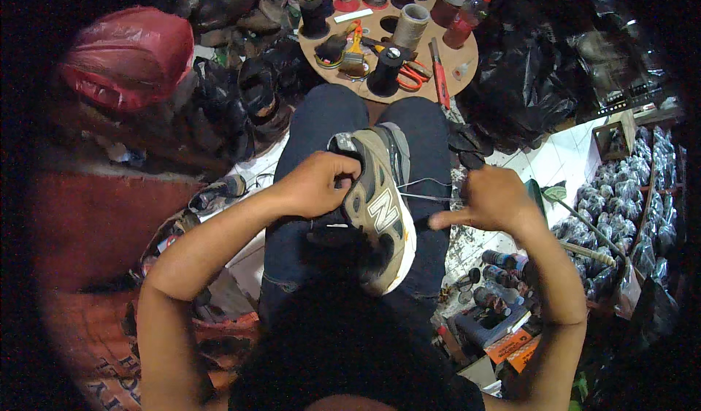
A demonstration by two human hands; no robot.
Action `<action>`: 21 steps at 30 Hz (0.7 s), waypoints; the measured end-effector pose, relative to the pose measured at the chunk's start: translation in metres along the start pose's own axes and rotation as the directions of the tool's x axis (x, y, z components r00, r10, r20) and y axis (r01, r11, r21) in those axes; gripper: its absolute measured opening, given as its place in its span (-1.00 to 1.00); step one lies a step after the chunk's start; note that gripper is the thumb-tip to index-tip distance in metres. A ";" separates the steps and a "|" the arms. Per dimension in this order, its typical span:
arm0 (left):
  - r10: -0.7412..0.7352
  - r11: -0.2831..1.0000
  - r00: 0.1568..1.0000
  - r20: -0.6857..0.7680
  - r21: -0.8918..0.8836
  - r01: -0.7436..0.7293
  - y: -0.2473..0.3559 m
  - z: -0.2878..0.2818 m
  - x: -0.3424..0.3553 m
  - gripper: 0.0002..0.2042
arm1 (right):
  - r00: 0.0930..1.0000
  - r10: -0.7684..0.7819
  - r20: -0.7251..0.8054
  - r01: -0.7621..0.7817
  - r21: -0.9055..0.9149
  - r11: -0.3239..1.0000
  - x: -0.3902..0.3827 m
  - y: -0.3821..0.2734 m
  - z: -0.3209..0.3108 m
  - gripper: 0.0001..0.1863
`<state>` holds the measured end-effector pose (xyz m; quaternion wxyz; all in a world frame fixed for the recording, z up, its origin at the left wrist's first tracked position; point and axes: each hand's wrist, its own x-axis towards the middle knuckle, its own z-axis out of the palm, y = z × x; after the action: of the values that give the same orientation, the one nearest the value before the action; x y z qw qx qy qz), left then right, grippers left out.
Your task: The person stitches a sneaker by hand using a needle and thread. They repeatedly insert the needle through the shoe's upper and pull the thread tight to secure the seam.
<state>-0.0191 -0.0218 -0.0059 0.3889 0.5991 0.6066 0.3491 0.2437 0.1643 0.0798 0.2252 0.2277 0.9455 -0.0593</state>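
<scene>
A grey-brown sneaker (381, 225) with a white sole and a large pale letter on its side rests tilted on my lap. My left hand (318, 184) is closed at the shoe's opening, with some fingertips hidden inside it. Pale thread (427, 198) runs in strands from the sole edge to my right hand (496, 198), out to the right of my knee. That hand is curled on the thread, one digit pointing back toward the shoe. A dark rounded thing (471, 161) shows just above its knuckles; I cannot tell whether it is held. Another grey shoe (396, 146) lies behind the sneaker.
Beyond my knees stands a round wooden board (460, 82) with thread spools (385, 71), orange-handled scissors (412, 78), a red-handled tool (439, 75) and a red-capped bottle (467, 20). A red plastic bag (131, 56) is at far left. Plastic bottles (496, 294) and boxes lie at lower right.
</scene>
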 end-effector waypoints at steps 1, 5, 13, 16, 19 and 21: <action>-0.005 1.000 1.000 0.007 -0.026 0.005 -0.001 0.000 -0.001 -0.94 | 0.982 -0.002 0.187 -0.007 0.047 0.999 0.001 0.012 -0.001 -0.03; -0.077 0.997 0.995 -0.056 -0.008 0.076 -0.001 -0.007 -0.004 -0.94 | 0.937 -0.143 0.318 0.082 0.198 0.977 0.010 0.034 -0.004 -0.09; -0.084 0.979 0.975 -0.207 -0.200 0.042 0.012 -0.006 -0.025 -0.84 | 0.892 -0.425 -0.155 0.425 -0.030 0.905 0.041 0.016 -0.007 -0.24; -0.264 0.742 0.930 -0.257 -0.670 0.025 0.012 0.000 -0.035 -0.84 | 0.859 -0.510 -0.039 0.448 0.538 0.714 0.044 0.047 0.017 -0.27; -0.332 0.106 0.906 -0.261 -0.965 -0.239 0.017 0.002 -0.039 -0.85 | 0.842 -0.312 -0.440 0.458 0.889 -0.018 0.041 0.088 0.042 -0.25; -0.366 0.326 0.901 -0.234 -0.939 -0.112 0.023 0.001 -0.037 -0.84 | 0.744 0.011 -0.668 0.474 0.515 -0.714 0.029 0.113 0.045 -0.12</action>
<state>-0.0085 -0.0583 0.0156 0.5528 0.1264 0.4060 0.7166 0.2903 0.2667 0.0253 -0.2699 -0.0283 0.3872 -0.8812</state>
